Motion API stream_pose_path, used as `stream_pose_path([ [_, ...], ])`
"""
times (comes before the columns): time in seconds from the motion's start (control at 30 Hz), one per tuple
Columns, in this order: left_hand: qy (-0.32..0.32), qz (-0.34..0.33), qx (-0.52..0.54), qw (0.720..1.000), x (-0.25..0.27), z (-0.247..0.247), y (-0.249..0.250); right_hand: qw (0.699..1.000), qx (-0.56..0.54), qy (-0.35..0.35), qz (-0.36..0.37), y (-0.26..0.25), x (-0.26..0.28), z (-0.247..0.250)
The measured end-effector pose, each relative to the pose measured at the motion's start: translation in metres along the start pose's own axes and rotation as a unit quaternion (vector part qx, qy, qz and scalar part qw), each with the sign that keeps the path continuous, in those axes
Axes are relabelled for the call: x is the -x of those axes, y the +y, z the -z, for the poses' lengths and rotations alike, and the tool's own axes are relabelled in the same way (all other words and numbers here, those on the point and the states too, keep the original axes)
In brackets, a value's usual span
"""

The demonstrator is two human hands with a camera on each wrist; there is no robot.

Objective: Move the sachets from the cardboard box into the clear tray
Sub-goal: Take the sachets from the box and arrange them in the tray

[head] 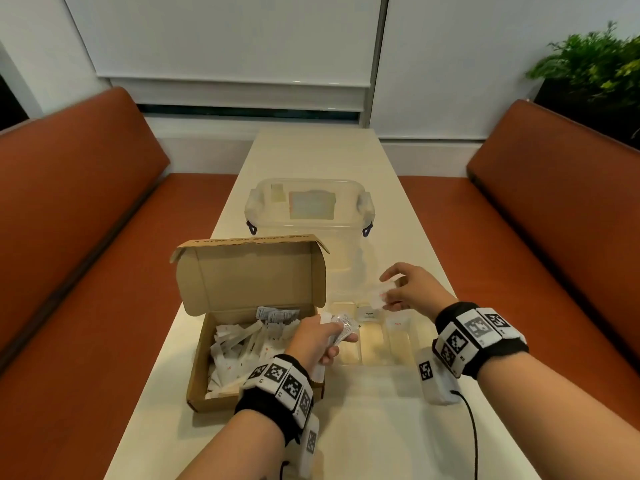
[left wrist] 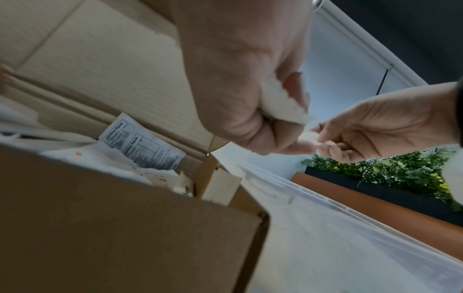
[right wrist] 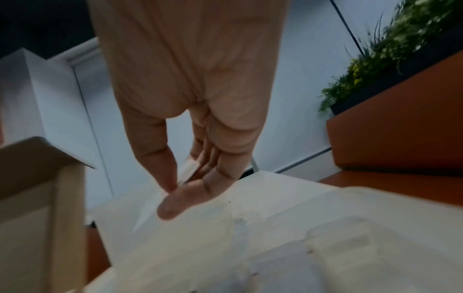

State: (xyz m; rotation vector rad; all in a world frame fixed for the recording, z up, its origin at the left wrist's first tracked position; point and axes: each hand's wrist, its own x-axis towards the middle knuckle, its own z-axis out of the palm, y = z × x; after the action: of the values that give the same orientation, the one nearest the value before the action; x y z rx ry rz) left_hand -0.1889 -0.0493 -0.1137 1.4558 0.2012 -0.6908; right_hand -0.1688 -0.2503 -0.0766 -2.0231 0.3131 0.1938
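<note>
An open cardboard box (head: 197, 375) sits on the table's left side, filled with several white sachets (head: 242, 344). My left hand (head: 320, 336) hovers over the box's right edge and grips a small bunch of sachets (head: 341, 327); they show as a white wad (left wrist: 283, 103) in the left wrist view. To the right lies the clear tray (head: 401, 355) with two sachets (head: 367, 313) in it. My right hand (head: 401, 289) is above the tray's far end and pinches one sachet (head: 379, 296) between thumb and fingers (right wrist: 172, 206).
A clear lidded storage bin (head: 310, 209) stands behind the box and tray. The box's raised lid (head: 249, 275) stands upright at its far side. Orange benches (head: 86, 237) flank the narrow white table (head: 363, 427). A planter (head: 595, 67) sits at back right.
</note>
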Motion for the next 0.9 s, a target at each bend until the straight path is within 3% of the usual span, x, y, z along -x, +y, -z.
stream_pose_path([
  [0.1, 0.001, 0.029, -0.044, 0.999, 0.000, 0.002, -0.002, 0.991, 0.130, 0.026, -0.002, 0.012, -0.006, 0.009],
  [0.2, 0.011, 0.041, -0.066, 0.997, 0.000, 0.003, -0.005, 0.947, 0.319, 0.040, -0.001, 0.022, -0.009, 0.013],
  [0.27, 0.018, 0.043, -0.074, 0.996, -0.001, 0.003, -0.006, 0.928, 0.371, 0.026, -0.009, 0.025, -0.009, 0.012],
  [0.53, 0.027, 0.043, -0.107, 0.993, -0.002, 0.002, -0.004, 0.886, 0.461, -0.047, -0.029, 0.022, -0.013, -0.001],
  [0.77, 0.024, 0.038, -0.116, 0.992, -0.002, 0.004, -0.005, 0.875, 0.476, -0.074, -0.035, 0.022, -0.016, -0.008],
  [0.9, 0.023, 0.042, -0.117, 0.992, -0.004, 0.004, -0.005, 0.863, 0.503, -0.051, -0.010, 0.023, -0.016, -0.007],
])
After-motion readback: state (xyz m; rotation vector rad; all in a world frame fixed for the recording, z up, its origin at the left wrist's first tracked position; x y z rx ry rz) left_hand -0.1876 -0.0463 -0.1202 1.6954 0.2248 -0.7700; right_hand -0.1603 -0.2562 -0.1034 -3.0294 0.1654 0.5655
